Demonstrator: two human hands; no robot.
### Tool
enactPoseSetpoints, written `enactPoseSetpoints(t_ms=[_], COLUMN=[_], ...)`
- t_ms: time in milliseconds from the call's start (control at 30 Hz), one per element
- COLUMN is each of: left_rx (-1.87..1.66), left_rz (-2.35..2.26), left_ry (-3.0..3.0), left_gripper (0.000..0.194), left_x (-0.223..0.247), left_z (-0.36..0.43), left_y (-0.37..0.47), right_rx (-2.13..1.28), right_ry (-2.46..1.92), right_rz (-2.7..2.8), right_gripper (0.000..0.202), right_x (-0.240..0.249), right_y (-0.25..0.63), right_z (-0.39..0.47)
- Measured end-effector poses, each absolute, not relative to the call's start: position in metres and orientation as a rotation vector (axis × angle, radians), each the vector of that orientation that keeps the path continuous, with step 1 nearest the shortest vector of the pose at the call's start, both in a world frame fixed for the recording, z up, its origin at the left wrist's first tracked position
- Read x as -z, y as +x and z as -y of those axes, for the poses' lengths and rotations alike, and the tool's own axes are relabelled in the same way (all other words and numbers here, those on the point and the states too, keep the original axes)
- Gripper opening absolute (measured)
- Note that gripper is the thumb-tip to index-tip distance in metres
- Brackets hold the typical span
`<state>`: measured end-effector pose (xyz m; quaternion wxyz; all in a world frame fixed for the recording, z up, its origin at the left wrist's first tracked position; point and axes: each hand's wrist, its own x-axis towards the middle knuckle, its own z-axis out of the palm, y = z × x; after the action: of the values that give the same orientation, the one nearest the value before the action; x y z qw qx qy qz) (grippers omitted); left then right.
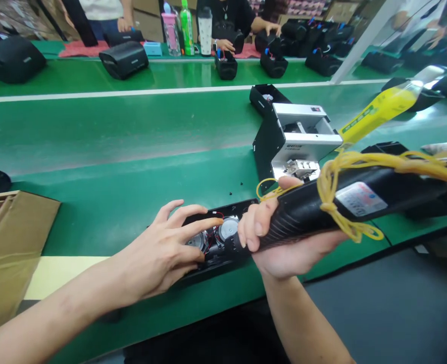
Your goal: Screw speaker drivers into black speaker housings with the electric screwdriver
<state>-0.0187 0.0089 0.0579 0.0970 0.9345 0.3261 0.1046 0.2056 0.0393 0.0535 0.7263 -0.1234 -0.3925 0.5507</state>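
Note:
My right hand (284,242) grips a black electric screwdriver (302,210) with yellow cord wound about its body and a white label on its side. The screwdriver's front end points left, over an open black speaker housing (211,268) on the green bench; its bit is hidden. Inside the housing sit two round silver speaker drivers (229,228) with wires around them. My left hand (174,242) lies across the housing's left part with fingers stretched out and apart. One fingertip reaches the edge of the right driver.
Behind the screwdriver stands a silver and black screw feeder (302,136), with a black housing (268,98) beyond it. A cardboard box (22,253) is at left. A yellow bottle (378,114) leans at right. Across the bench, people handle black speakers (122,59) near drink bottles (187,28).

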Motion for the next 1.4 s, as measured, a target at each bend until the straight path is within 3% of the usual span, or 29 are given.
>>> enactPoseSetpoints(t_ms=[367, 567, 867, 1400], left_rx=[-0.180, -0.230, -0.227, -0.217], left_rz=[-0.852, -0.858, -0.894, -0.824], left_ry=[2.780, 2.775, 2.752, 2.975], left_gripper=[0.029, 0.030, 0.029, 0.012], left_x=[-0.051, -0.046, -0.048, -0.058], left_z=[-0.014, -0.012, -0.012, -0.009], left_y=[-0.023, -0.031, -0.031, -0.008], right_rx=[-1.371, -1.475, -1.494, -1.545], right_ry=[-0.269, -0.276, -0.363, -0.245], right_rz=[0.887, 0.861, 0.961, 0.926], right_gripper=[0.056, 0.028, 0.039, 0.043], right_x=[-0.068, -0.097, -0.112, -0.078], right_y=[0.216, 0.215, 0.215, 0.214], right_z=[-0.042, -0.045, -0.045, -0.039])
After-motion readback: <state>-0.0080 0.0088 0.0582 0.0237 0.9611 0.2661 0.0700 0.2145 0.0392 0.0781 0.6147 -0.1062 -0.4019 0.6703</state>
